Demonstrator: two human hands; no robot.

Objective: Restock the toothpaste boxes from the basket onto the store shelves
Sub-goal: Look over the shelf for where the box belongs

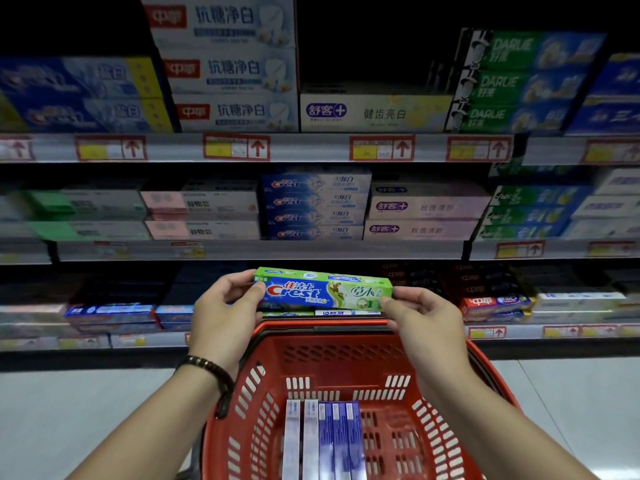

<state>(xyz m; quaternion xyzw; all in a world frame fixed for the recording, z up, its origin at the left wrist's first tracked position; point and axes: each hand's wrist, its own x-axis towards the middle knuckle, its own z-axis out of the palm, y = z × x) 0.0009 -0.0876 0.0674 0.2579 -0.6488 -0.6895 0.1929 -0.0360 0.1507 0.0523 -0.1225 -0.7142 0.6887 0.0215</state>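
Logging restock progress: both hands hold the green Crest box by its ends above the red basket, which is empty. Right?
Not empty. The head view shows several white and blue boxes in the basket. The rest holds: the left hand and right hand hold the green Crest box by its ends above it.

Both hands, left (pixel 225 308) and right (pixel 420 322), grip green Crest box (pixel 325 291) by its ends; red basket (pixel 346 348) below them.
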